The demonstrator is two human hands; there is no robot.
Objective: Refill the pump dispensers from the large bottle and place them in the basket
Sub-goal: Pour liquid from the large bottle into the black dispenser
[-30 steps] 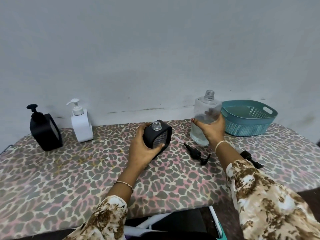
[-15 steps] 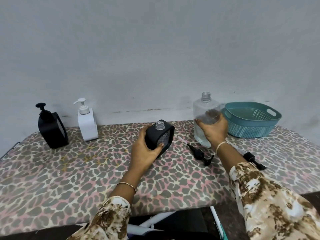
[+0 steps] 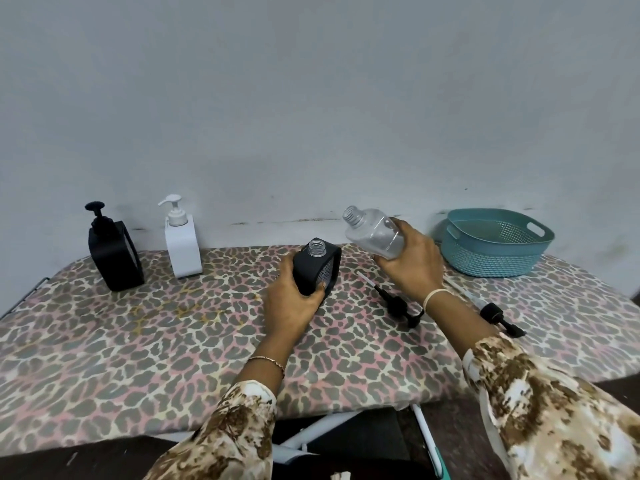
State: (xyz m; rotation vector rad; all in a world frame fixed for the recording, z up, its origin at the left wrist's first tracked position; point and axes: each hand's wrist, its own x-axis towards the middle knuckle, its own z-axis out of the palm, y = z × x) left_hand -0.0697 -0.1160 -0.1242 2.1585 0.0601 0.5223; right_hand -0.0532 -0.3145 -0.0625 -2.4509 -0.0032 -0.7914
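My left hand (image 3: 289, 299) grips an uncapped black square dispenser (image 3: 317, 268) that stands on the table with its clear threaded neck up. My right hand (image 3: 412, 263) holds the large clear bottle (image 3: 372, 233) in the air, tilted left, its open mouth above and just right of the dispenser's neck. Two loose black pump heads lie on the table: one (image 3: 398, 303) between my hands, the other (image 3: 497, 315) to the right of my right wrist. The teal basket (image 3: 495, 242) stands empty at the back right.
A black pump dispenser (image 3: 112, 249) and a white pump dispenser (image 3: 180, 239), both capped, stand at the back left against the wall. The table (image 3: 138, 341) has a leopard-print cover; its front edge runs close to my sleeves.
My right hand has lifted the large clear bottle off the table and tilted its mouth left toward the black dispenser. My left hand keeps its grip on the dispenser.
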